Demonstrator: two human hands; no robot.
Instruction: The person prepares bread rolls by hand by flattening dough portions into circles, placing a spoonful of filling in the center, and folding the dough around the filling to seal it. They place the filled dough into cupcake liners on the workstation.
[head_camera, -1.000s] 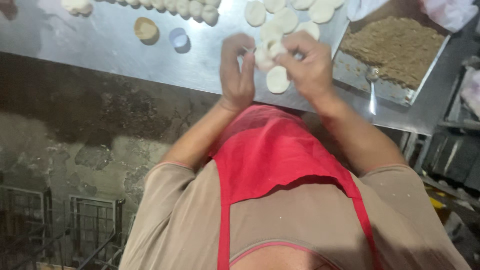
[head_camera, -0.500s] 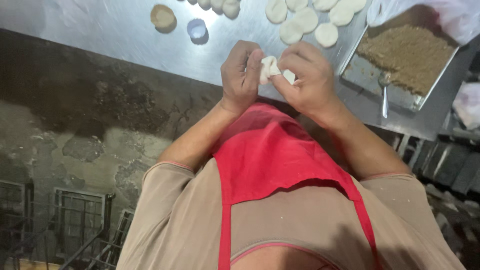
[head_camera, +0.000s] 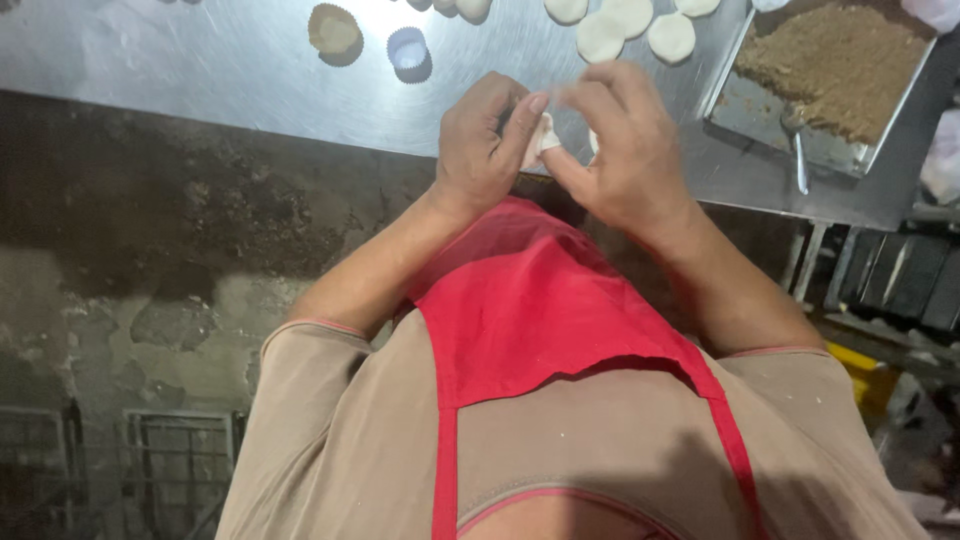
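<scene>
Both my hands meet over the near edge of a steel table (head_camera: 200, 70). My left hand (head_camera: 485, 145) and my right hand (head_camera: 620, 145) pinch a small white dough piece (head_camera: 545, 138) between their fingertips; most of it is hidden behind the fingers. Flat round dough discs (head_camera: 630, 25) lie on the table just beyond my hands. A metal tray (head_camera: 770, 135) of brown crumbly filling (head_camera: 835, 60) stands at the right, with a spoon (head_camera: 798, 150) resting in it.
Two paper cups sit at the back left: a brown filled one (head_camera: 333, 30) and a white empty one (head_camera: 407, 47). Below the table edge is a stained concrete floor (head_camera: 150, 280). Dark crates (head_camera: 890, 280) stand at the right. I wear a red apron (head_camera: 540, 310).
My hands have drawn closer to my body with the dough piece and closed around it. The view has shifted, so the table items sit higher in the picture.
</scene>
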